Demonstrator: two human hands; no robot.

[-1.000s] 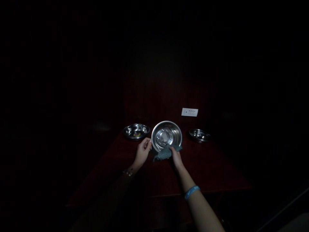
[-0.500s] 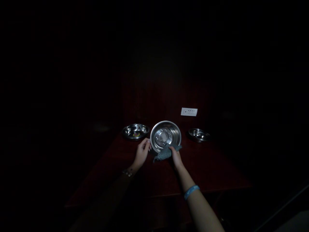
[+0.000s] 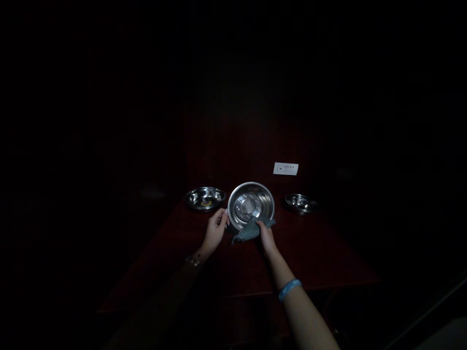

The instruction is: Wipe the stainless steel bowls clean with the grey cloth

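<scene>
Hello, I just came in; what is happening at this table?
The left hand grips the rim of a tilted metal bowl. The right hand presses a grey-green cloth against its lower edge. One shiny bowl stands to the left on the table, another to the right.

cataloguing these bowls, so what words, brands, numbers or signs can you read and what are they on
No readable text.
Left bowl, yellow mark inside: too small to read.
Held bowl, marks on its bottom: too small.
White socket plate, tiny marks: too small.
Blue wristband, pale marks: too blurred.
</scene>
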